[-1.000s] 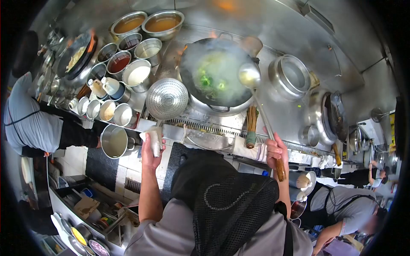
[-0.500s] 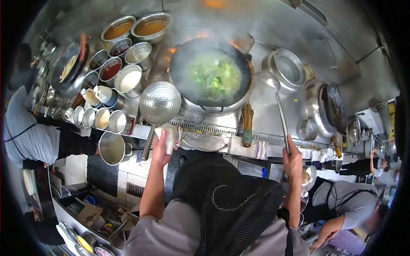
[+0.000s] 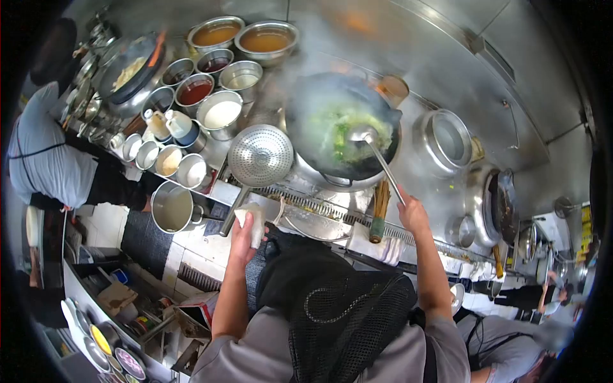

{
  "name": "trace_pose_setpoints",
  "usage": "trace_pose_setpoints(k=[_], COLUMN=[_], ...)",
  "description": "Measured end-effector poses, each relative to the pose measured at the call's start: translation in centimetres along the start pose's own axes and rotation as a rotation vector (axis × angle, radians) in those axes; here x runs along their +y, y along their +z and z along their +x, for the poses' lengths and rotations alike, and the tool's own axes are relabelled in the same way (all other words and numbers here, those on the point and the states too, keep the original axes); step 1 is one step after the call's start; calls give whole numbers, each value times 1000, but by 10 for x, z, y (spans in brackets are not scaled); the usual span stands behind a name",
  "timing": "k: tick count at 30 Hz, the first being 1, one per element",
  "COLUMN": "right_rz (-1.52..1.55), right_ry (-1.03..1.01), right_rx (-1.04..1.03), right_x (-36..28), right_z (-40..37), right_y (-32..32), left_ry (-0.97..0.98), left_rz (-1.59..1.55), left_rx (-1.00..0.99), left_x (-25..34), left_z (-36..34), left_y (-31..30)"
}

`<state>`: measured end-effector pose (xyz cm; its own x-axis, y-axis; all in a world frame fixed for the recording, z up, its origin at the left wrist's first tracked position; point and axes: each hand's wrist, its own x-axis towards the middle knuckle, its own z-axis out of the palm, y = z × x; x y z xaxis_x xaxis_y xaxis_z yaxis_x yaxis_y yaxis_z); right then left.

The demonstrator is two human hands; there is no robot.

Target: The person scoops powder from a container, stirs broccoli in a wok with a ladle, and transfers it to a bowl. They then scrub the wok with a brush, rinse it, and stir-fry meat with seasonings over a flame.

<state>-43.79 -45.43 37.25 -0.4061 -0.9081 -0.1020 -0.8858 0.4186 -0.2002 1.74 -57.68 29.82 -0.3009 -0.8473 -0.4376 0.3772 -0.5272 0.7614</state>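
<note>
My right hand [image 3: 414,214] is closed round the handle of a long metal ladle [image 3: 365,133], whose bowl is over or in the steaming wok [image 3: 300,143]. Green vegetables [image 3: 335,131] lie in the wok, partly veiled by steam. In my left hand [image 3: 241,241] is a folded white cloth [image 3: 256,230], gripped with the fingers round it. Just beyond that hand, a perforated strainer [image 3: 260,155] rests on the stove's edge, its handle pointing toward me. A bamboo brush [image 3: 380,207] with a green-bound end lies between the wok and my right hand.
Metal bowls of broth [image 3: 265,39] and several sauce pots [image 3: 195,90] stand left of the wok. A stacked metal pot [image 3: 450,140] is on the right. A saucepan [image 3: 172,207] juts out at the counter's left front. Co-workers stand at left [image 3: 48,150] and lower right [image 3: 501,341].
My right hand has moved forward and left, bringing the ladle from the right-hand counter over the wok. My left hand still holds the cloth. The whole view has turned somewhat.
</note>
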Motion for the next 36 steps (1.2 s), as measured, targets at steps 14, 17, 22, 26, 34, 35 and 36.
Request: trace_pose_setpoints(k=[14, 17, 22, 26, 34, 35, 36], right_rz=[678, 471, 208, 13, -112, -181, -281], right_ry=[72, -167, -182, -133, 40, 81, 107], right_rx=[-247, -142, -29, 61, 85, 37, -20], right_x=[-52, -21, 8, 2, -32, -32, -26], right_z=[47, 23, -26, -62, -104, -103, -99], right_y=[9, 14, -13, -62, -171, -174, -167], left_ry=[77, 50, 25, -2, -73, -71, -67], left_rz=[-40, -14, -20, 17, 50, 65, 78], left_rx=[71, 44, -13, -38, -69, -61, -52], left_x=[2, 3, 4, 4, -3, -3, -3], left_z=[-22, -15, 0, 13, 26, 26, 26], left_y=[-7, 1, 12, 16, 21, 22, 23])
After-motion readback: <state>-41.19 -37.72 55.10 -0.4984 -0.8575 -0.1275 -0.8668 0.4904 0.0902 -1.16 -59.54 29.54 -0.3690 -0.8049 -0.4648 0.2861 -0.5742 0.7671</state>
